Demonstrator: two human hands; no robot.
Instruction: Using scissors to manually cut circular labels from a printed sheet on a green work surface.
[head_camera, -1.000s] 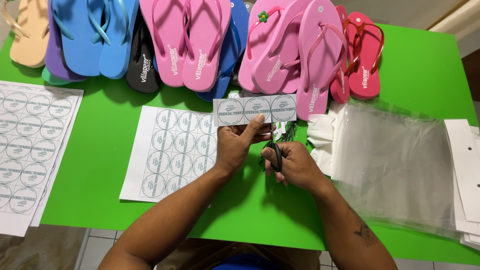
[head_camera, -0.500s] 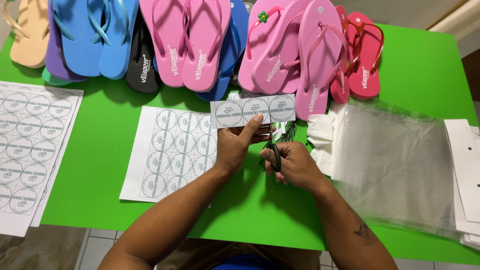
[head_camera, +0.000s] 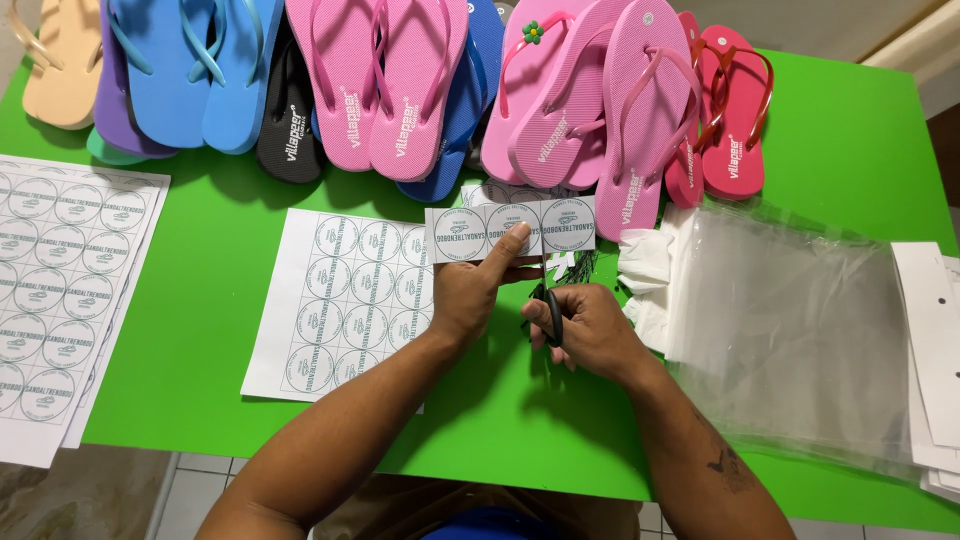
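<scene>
— Green tabletop (head_camera: 200, 330), left to right: what lies there?

— White paper sheets printed with round labels (head_camera: 60, 260) at the far left, then a second, partly cut white label sheet (head_camera: 340, 300). Along the back edge, a row of foam flip-flops in peach, blue, black, pink and red (head_camera: 420, 90).

— And the hands?

— The left hand (head_camera: 470, 295) pinches a short paper strip of three round labels (head_camera: 510, 228), thumb pressed on its front, held upright just above the table's middle. The right hand (head_camera: 590, 330) is closed through the handles of black scissors (head_camera: 550, 305), whose blades meet the strip's lower edge.

— The step?

— Cutting, it appears: one label being parted from the strip. The next snip seems to call for a steady strip and blades kept between the printed circles.

— Further right?

— White paper offcuts (head_camera: 645, 270), a stack of clear plastic bags (head_camera: 790, 340), then white cards (head_camera: 930, 330).
</scene>
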